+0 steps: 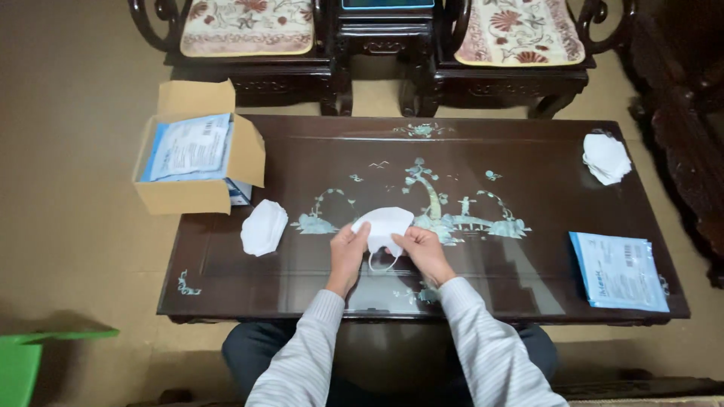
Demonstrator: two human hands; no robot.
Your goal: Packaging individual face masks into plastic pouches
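White is what catches the eye: a folded white face mask (385, 226) held just above the middle of the dark lacquered table (528, 294), over its pale inlaid picture of trees and a bridge. The left hand (348, 250) pinches the mask's left edge between thumb and fingers, and the right hand (424, 252) pinches the lower right edge the same way; an ear loop hangs down between them. Both sleeves are pale and finely striped.

As for how far the work has got, I can only judge from the piles. At the left of the frame, just right of the cardboard box (197, 162), lies a small stack of white masks (263, 227). At the upper right, near the table's far corner, sits a second stack of white masks (605, 157). At the lower right lies a pile of flat blue-and-white pouches (618, 270), and more of the same kind fill the open box, which hangs partly over the table's left end. So some masks seem to have been handled already, with a good supply of pouches left; which pile is finished I cannot tell.

Beyond the table stand two dark carved chairs with floral cushions (247, 26), and a green stool (23, 362) shows at the lower left.
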